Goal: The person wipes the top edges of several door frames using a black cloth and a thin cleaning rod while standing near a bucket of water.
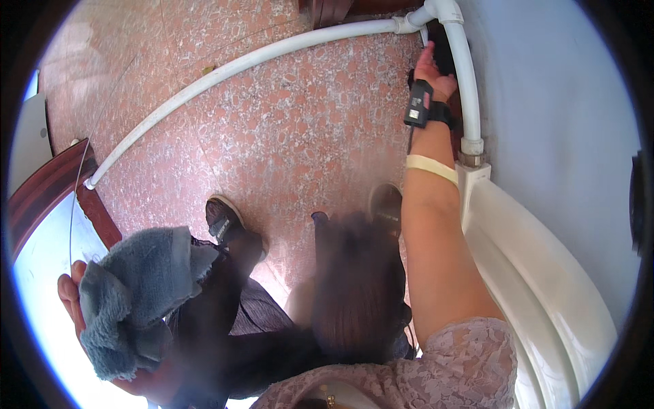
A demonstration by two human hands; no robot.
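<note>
My left hand point(70, 295) is at the lower left, its fingers folded around a grey-blue terry cloth point(140, 273) that hangs bunched over it and hides most of the palm. My right arm is stretched far out to the upper right. There my right hand point(433, 71) reaches low into the corner, beside a white pipe point(464, 82) and under its elbow joint point(443, 9). A dark gap point(443, 46) lies just past the fingers. Whether they hold anything is too unclear to see. A black strap-on device point(420, 104) sits on that wrist.
A white radiator point(531, 245) stands along the pale wall point(552, 112) at my right. A long white pipe point(245, 57) crosses above the speckled reddish floor point(306, 122). Dark red wooden trim point(51, 189) edges the left side. My shoes point(225, 217) are below me.
</note>
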